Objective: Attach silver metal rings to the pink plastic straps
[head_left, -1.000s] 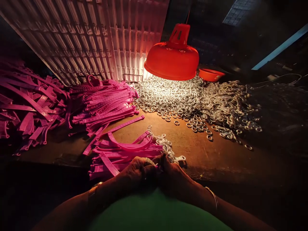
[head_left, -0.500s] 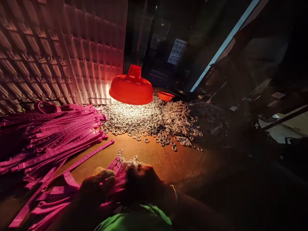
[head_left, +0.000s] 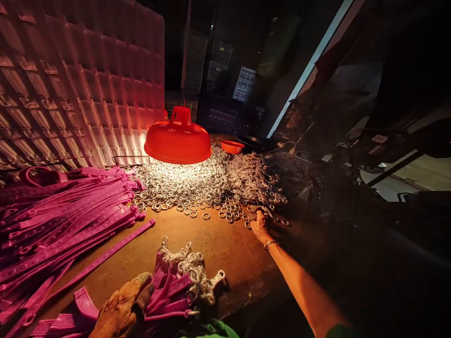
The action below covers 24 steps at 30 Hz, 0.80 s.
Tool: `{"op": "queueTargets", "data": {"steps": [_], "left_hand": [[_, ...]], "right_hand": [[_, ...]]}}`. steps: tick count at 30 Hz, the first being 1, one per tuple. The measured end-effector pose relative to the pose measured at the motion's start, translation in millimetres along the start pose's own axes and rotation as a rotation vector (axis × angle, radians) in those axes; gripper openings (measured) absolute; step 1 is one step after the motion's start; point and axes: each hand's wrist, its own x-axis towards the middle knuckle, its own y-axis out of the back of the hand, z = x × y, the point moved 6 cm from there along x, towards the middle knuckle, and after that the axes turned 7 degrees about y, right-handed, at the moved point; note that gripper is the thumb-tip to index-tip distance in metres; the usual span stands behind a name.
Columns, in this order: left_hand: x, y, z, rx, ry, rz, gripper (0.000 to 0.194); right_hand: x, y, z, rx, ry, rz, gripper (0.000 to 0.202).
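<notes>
My left hand (head_left: 121, 305), in a worn glove or finger covers, is closed beside a bundle of pink straps (head_left: 171, 288) at the bottom; its fingers press on strap ends. Metal rings and clasps (head_left: 197, 267) hang from the ends of that bundle. My right hand (head_left: 260, 226) reaches out to the front edge of the metal pile (head_left: 253, 176), its fingertips among the small pieces; what they pinch is too small to make out. A large heap of pink straps (head_left: 66, 220) lies on the left, beside loose silvery rings (head_left: 190, 188).
A red lamp (head_left: 178, 141) hangs low over the rings. Behind stands a red bowl (head_left: 232, 147). A ribbed translucent panel (head_left: 105, 94) rises at the left. One pink strap (head_left: 116, 246) lies on the brown tabletop (head_left: 225, 244). The right side is dark.
My right hand has left the strap bundle and stretched forward and right to the metal pile. My left hand stays by the bundle, whose metal ends now show more. The view has shifted right.
</notes>
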Motion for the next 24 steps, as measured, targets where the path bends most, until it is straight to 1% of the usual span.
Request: {"op": "queueTargets", "data": {"steps": [1, 3, 4, 5, 7, 8, 9, 10, 12, 14, 16, 18, 21, 23, 24], "left_hand": [[-3, -3.8, 7, 0.009, -0.015, -0.041, 0.048], [-10, -6.3, 27, 0.046, -0.075, -0.110, 0.044], [-14, -4.5, 38, 0.062, -0.116, -0.124, 0.043], [-17, -2.1, 47, 0.072, -0.114, -0.144, 0.039], [-18, 3.1, 56, 0.005, -0.093, -0.226, 0.032], [-17, 7.6, 58, -0.064, -0.096, -0.251, 0.031], [-14, 14.1, 57, -0.134, -0.090, -0.247, 0.031], [-10, 22.5, 54, -0.196, -0.089, -0.212, 0.031], [4, 42.9, 41, -0.254, -0.073, -0.077, 0.028], [23, 61.4, 26, -0.231, -0.050, 0.052, 0.026], [45, 72.9, 15, -0.192, -0.030, 0.116, 0.032], [66, 77.6, 10, -0.119, -0.026, 0.154, 0.040], [88, 75.3, 14, 0.152, -0.036, 0.211, 0.042], [96, 71.9, 19, 0.303, -0.043, 0.230, 0.041], [99, 70.5, 21, 0.317, -0.047, 0.222, 0.041]], "right_hand": [[2, 4, 10, -0.018, -0.017, 0.016, 0.030], [6, 9, 23, -0.035, -0.037, 0.030, 0.026], [8, 9, 27, -0.034, -0.041, 0.027, 0.024], [10, 7, 30, -0.026, -0.043, 0.021, 0.022], [17, -1, 34, -0.014, -0.039, 0.012, 0.016], [20, -6, 35, -0.017, -0.032, 0.010, 0.014], [24, -12, 36, -0.037, -0.014, 0.012, 0.012], [27, -18, 37, -0.047, 0.013, -0.006, 0.011], [30, -30, 35, -0.038, 0.069, -0.048, 0.011], [29, -41, 27, 0.013, 0.122, -0.103, 0.013], [26, -49, 13, 0.059, 0.174, -0.149, 0.018], [24, -55, -6, 0.084, 0.222, -0.182, 0.022], [23, -56, -31, 0.111, 0.220, -0.197, 0.023], [24, -50, -36, 0.120, 0.151, -0.178, 0.019], [25, -46, -36, 0.138, 0.134, -0.161, 0.019]]}}
